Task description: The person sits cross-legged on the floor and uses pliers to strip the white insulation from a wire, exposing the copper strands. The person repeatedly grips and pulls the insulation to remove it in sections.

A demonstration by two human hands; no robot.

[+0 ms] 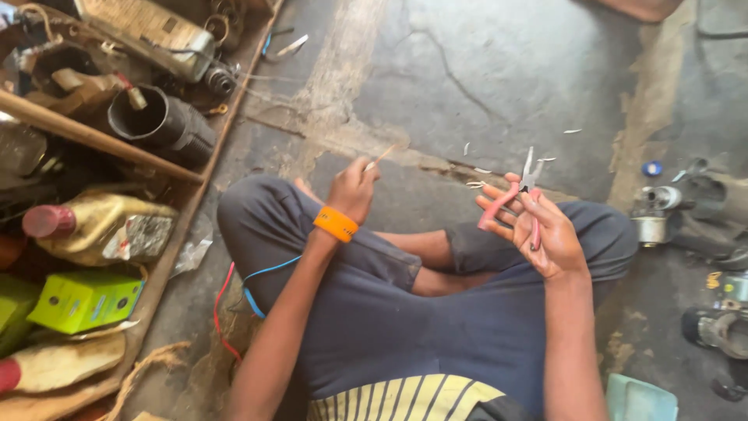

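I sit cross-legged on a concrete floor in dark trousers. My right hand (538, 230) holds small pliers with pink handles (520, 195), jaws pointing up and away from me. My left hand (354, 187), with an orange wristband (336, 224) on the wrist, pinches a thin pale wire end (380, 158) above my left knee. A blue wire (265, 274) and a red wire (220, 308) trail from under my left leg onto the floor. Small pale wire clippings (477, 181) lie on the floor ahead of my knees.
A low wooden tray (167, 257) at my left holds a yellowish bottle with a red cap (93, 222), a green box (82, 300), a black cylinder (160, 121) and metal parts. Metal motor parts (662, 206) lie on the floor at my right.
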